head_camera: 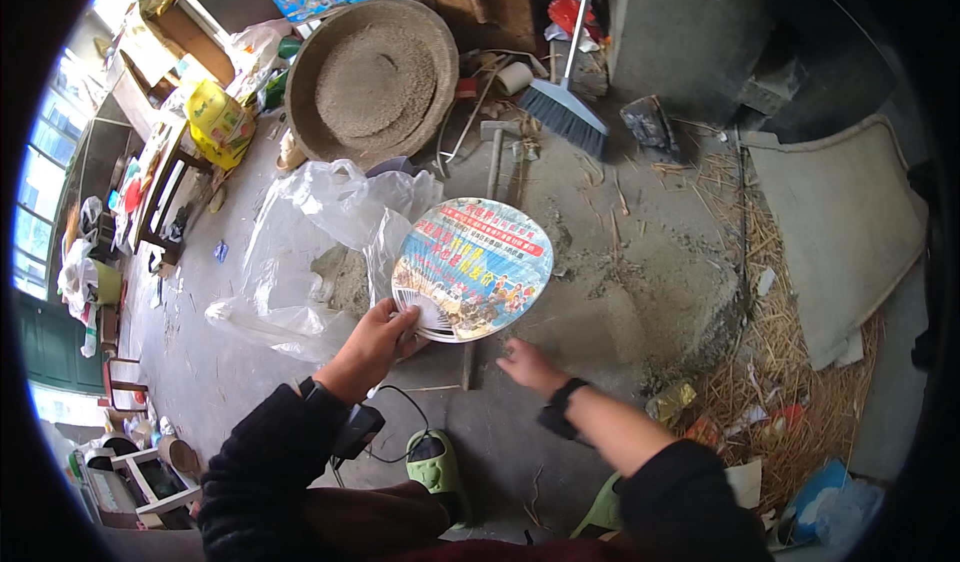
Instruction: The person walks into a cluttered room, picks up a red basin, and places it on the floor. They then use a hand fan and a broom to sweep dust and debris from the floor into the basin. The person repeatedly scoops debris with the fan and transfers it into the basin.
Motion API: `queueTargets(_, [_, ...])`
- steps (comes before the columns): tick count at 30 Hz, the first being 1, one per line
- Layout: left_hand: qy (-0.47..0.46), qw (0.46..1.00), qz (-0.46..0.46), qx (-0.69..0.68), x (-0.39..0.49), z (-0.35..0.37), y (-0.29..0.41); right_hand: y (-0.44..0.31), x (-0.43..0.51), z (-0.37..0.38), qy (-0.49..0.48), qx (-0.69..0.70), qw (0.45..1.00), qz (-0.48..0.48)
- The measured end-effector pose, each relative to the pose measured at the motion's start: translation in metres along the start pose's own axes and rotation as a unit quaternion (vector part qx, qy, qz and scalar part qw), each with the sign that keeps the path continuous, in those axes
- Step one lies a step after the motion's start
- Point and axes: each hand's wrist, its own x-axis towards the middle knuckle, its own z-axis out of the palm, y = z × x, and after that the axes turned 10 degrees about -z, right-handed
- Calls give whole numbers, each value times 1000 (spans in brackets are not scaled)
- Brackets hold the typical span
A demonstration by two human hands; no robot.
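My left hand [381,348] grips a plastic hand fan [474,265] at its ribbed lower end, thumb on top. The fan's printed face, which bears writing, is turned up towards me. Its handle is hidden in my fist. Right of the fan's lower edge is my right hand [534,367], slightly blurred, its fingers loosely curled and a little apart. I see nothing in it. Beneath and left of the fan, a clear plastic bag [300,224] lies crumpled on the concrete floor, beside a patch of greyish grainy material [345,277].
A large round basin [296,104] of grain-like material stands ahead. Behind lies a broom [566,108], bristles down. At right, loose straw [780,404] surrounds a bent pale panel [832,239]. A black cord [427,412] hangs near my left green slipper [435,472]. Clutter lines the left wall.
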Motion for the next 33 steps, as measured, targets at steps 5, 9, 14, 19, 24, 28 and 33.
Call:
queueTargets(5, [53, 998, 17, -14, 19, -19, -1, -60, 48, 66, 138, -163, 975, 60])
queueTargets(9, [53, 996, 53, -45, 31, -27, -10, -59, 61, 62, 136, -148, 968, 148])
queueTargets(14, [35, 997, 49, -48, 37, -37, -14, -48, 45, 13, 173, -54, 974, 137])
queueTargets(19, [44, 998, 49, -23, 36, -33, -16, -39, 52, -95, 139, -130, 974, 125])
queueTargets(24, [84, 992, 99, 6, 29, -21, -11, -20, 30, -209, 5, -209, 971, 113])
queueTargets(28, [63, 991, 113, 28, 23, -16, -7, -11, -69, -259, -47, -311, 944, 97])
queueTargets(33, [80, 989, 124, 30, 24, -15, -10, -47, -240, -311, -101, -331, 928, 140])
